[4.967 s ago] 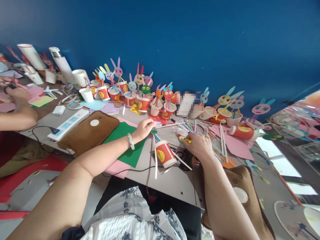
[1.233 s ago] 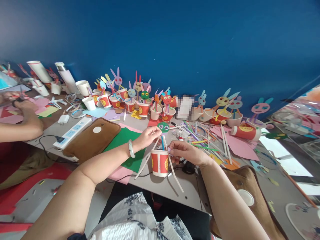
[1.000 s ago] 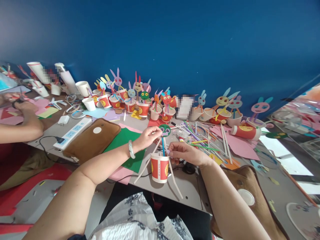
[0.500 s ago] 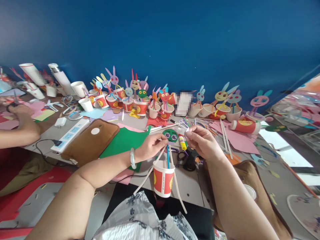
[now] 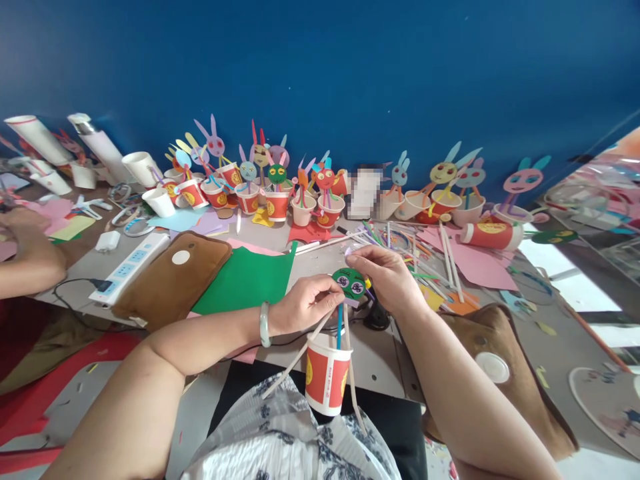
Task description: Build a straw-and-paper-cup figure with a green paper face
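Observation:
My left hand [image 5: 311,305] pinches the left edge of a round green paper face [image 5: 351,285] with white and purple eyes. A blue pipe cleaner [image 5: 340,327] runs from below the face down into a red-and-white paper cup [image 5: 327,380]. Pale bendy strips [image 5: 295,360] hang over both sides of the cup, which hovers above my lap. My right hand [image 5: 389,277] has thumb and finger closed on a small pale lilac paper piece [image 5: 348,253] at the face's top edge. The fingers partly cover that piece, so I cannot tell whether it is attached.
Cups with paper rabbit figures [image 5: 277,193] line the blue wall. A green sheet [image 5: 245,280], a brown pouch [image 5: 175,280] and a power strip [image 5: 133,267] lie to the left. Loose pipe cleaners [image 5: 415,247] and another brown pouch [image 5: 505,347] are rightward. Another person's arm [image 5: 30,260] rests far left.
My right hand has moved left and in to the top of the green face, bringing the small paper piece there. The cup has dropped slightly; my left hand keeps its pinch.

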### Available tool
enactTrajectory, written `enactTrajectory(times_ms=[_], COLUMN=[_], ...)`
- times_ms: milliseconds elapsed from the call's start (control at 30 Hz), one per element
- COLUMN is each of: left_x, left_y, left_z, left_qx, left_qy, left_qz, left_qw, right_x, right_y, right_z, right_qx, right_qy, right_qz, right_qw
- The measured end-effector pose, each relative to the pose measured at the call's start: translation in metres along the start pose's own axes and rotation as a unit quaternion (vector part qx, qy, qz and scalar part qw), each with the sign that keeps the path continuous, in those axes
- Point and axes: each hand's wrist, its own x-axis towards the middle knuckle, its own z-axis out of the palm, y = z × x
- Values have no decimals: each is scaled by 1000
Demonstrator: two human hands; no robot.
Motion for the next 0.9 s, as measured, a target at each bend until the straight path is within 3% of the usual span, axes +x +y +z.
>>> enactTrajectory(times_ms=[300, 467, 900], left_x=[0, 0, 0], left_y=[-4, -4, -3], left_z=[0, 1, 2], left_qx=[30, -5, -47], left_qy=[-8, -11, -17], left_qz=[2, -19, -50], left_qw=[1000, 1000, 997], right_x=[-4, -4, -4], right_y=[-9, -11, -6], right_z=[4, 1, 2], right_qx=[70, 80, 17], right_qy=[-57, -74, -72], right_qz=[95, 122, 71], right_qw=[991, 987, 995])
